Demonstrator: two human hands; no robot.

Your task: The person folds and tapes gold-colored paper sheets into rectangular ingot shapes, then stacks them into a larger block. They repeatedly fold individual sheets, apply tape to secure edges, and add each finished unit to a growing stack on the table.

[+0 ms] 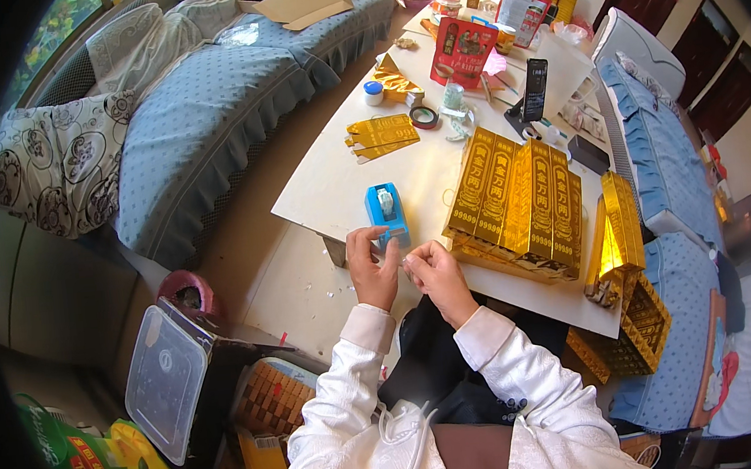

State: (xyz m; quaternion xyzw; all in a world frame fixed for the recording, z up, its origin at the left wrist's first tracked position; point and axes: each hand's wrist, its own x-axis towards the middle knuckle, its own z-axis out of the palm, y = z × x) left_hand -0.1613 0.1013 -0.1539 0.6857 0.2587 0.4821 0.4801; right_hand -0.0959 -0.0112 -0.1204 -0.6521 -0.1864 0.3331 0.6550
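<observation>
My left hand (pixel 375 273) is at the table's front edge with fingers apart, its fingertips at the near end of a blue tape dispenser (pixel 387 210). A roll of tape sits in the dispenser. Just to the right, my right hand (pixel 441 281) pinches a small clear piece (pixel 406 262) between thumb and forefinger. It looks like tape, but is too small to be sure. Right of my hands stands a block of gold printed paper boxes (pixel 514 205), packed side by side. Farther back lies a flat gold cardboard piece (pixel 383 136).
On the white table (pixel 317 179) are black tape (pixel 423 118), a blue-lidded jar (pixel 374 92), a red pouch (pixel 463 51) and a phone on a stand (pixel 534 90). More gold boxes (pixel 622 223) overlap the right edge. A lidded plastic bin (pixel 169 383) stands low left.
</observation>
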